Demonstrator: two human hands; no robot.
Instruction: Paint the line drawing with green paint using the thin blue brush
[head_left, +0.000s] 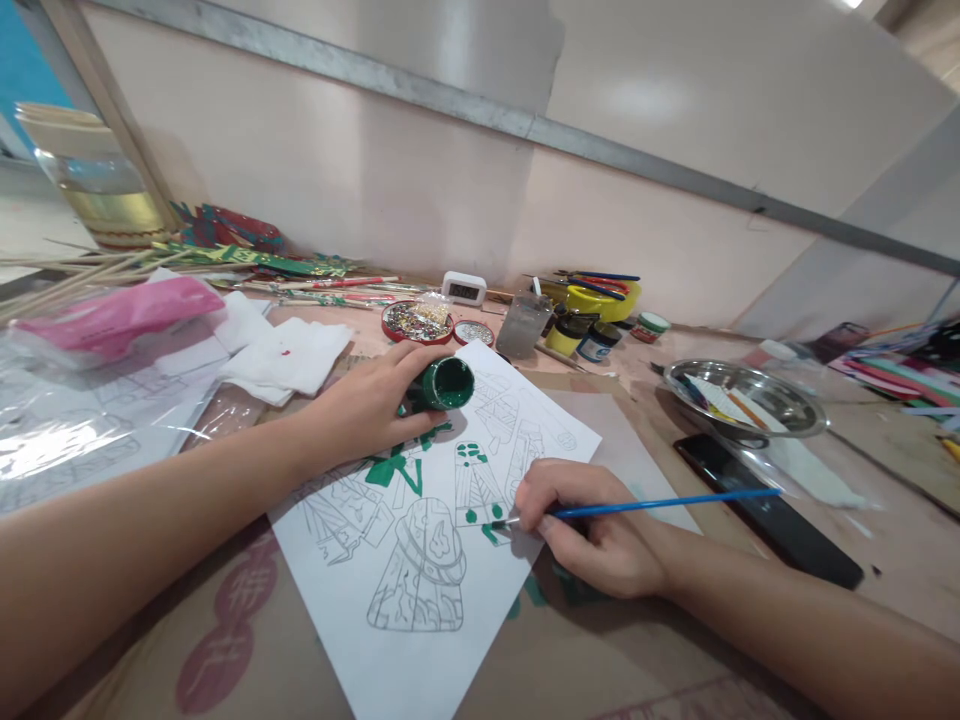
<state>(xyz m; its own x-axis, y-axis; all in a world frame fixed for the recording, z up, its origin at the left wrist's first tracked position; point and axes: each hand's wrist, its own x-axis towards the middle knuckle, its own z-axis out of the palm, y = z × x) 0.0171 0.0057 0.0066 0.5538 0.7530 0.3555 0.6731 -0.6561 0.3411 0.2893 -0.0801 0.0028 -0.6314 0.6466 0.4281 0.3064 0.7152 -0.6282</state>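
My left hand (375, 405) is closed around a jar of green paint (450, 383), tilted so its open mouth faces me. That hand rests over the upper left part of a white sheet of paper (337, 620) with pencil line drawings. My right hand (592, 525) pinches a thin blue paintbrush (660, 503) near its ferrule. The brush tip touches or hovers just over the sheet, beside a fresh green patch (491, 533). More green paint fills parts of the drawings near the jar. A bell-like drawing (420, 570) in front is uncoloured.
At the back stand a white digital clock (465, 290), a tin of beads (417, 320), a water container (523, 323) and paint jars (596, 342). Right of the sheet are a black phone (772, 512) and a metal bowl (742, 398). Tissues (289, 357) lie left.
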